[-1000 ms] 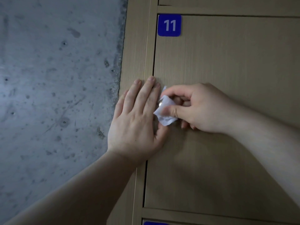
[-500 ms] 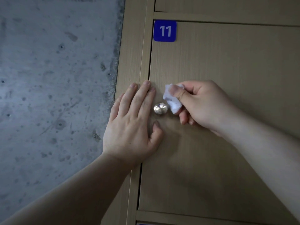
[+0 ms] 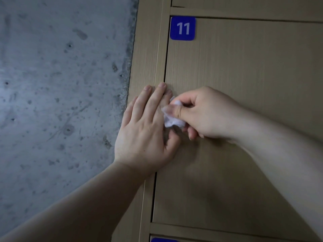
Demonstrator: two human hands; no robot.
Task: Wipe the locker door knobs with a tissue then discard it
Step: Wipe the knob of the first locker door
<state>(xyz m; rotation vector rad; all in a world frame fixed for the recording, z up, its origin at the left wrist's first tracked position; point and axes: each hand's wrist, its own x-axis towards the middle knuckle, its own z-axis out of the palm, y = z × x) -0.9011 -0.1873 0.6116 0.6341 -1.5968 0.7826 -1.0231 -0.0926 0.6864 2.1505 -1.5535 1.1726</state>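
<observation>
1. While I watch through the head view, left hand [image 3: 145,133]: fingers straight and together, palm flat across the seam between door [image 3: 244,75] and frame [image 3: 148,58]. I judge it braces the door against the rubbing.
2. Right hand [image 3: 206,114]: thumb and curled fingers pinch the tissue [image 3: 172,119] and press it to the door, touching the left fingers.
3. Tissue: white, crumpled into a small wad, probably bunched so it can wrap a knob.
4. Knob: not visible. I judge it sits under the tissue, mid-wipe.
5. Plate [image 3: 182,28]: blue, marked 11, at the door's top left corner, well apart from both hands.
6. Wall [image 3: 61,84]: grey concrete, left of the frame.
</observation>
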